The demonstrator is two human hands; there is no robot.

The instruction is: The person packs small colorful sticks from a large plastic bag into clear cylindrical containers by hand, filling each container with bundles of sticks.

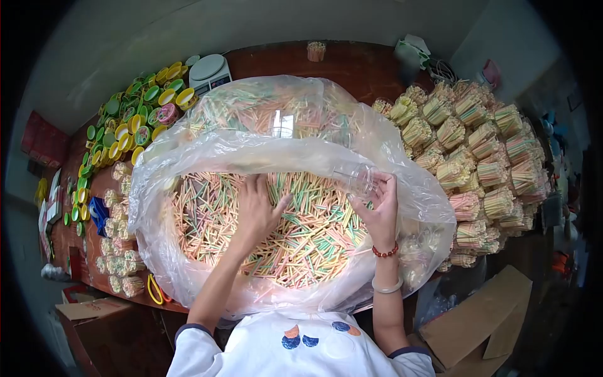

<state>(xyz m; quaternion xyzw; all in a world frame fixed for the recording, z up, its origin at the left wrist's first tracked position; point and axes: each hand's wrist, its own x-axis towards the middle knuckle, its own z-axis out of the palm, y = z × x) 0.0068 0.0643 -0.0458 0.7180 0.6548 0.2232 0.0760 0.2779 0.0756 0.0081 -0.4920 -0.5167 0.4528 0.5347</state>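
A big clear plastic bag (402,151) lies open in front of me, full of short thin pastel sticks (314,245) in pink, green, yellow and orange. My left hand (256,210) rests palm down on the sticks, thumb spread from the fingers, whose tips partly sink among them. Near the bag's right rim, my right hand (380,204) grips a clear plastic jar (361,178) tilted on its side. The jar is see-through, and I cannot tell whether any sticks are inside.
Bundles of sticks (483,169) stand piled at the right, with more bundles (122,232) at the left. Yellow and green lids (125,129) heap up at the back left beside a white scale (209,68). Cardboard (477,314) lies low on the right; a box (113,327) sits low left.
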